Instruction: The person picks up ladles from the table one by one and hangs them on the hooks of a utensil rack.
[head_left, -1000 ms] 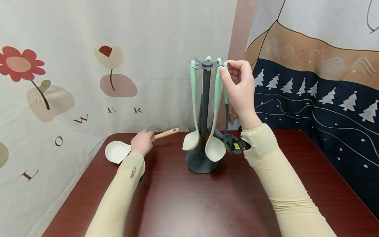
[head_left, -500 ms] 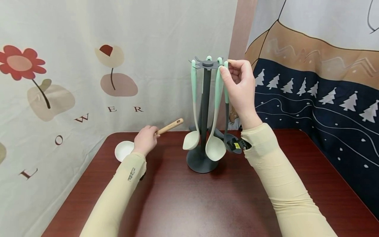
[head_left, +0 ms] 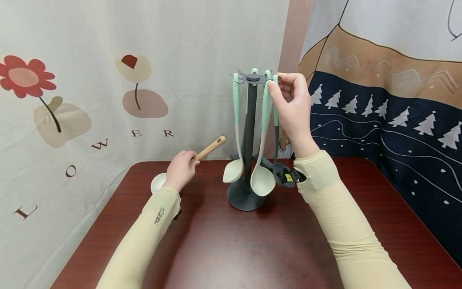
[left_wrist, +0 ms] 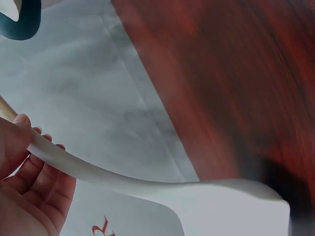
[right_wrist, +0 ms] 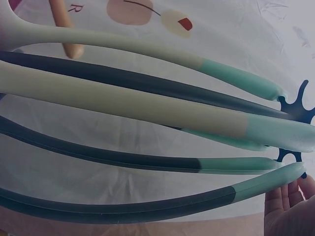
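Note:
In my left hand (head_left: 181, 170) is a white ladle with a wooden handle (head_left: 211, 147). My curled fingers grip it where the white neck (left_wrist: 106, 178) meets the wood. The bowl (head_left: 158, 182) is partly behind the hand, above the table. My right hand (head_left: 294, 106) pinches an arm at the top of the dark grey utensil rack (head_left: 252, 78), right beside the end of a mint handle (head_left: 276, 108); the exact contact is partly hidden. From the rack hang a cream spouted ladle (head_left: 233, 171), a larger cream ladle (head_left: 262, 181) and dark grey utensils (head_left: 283, 176) with mint handles.
The rack's round base (head_left: 246, 200) stands on a dark red-brown table (head_left: 216, 249). Behind it hang a pale flower-printed cloth (head_left: 202, 72) and a navy tree-printed cloth (head_left: 361, 132) at the right.
My left hand has moved right, towards the rack, and slightly up with the ladle. Its wooden handle end has risen and tilts more steeply. My right hand stays at the rack top.

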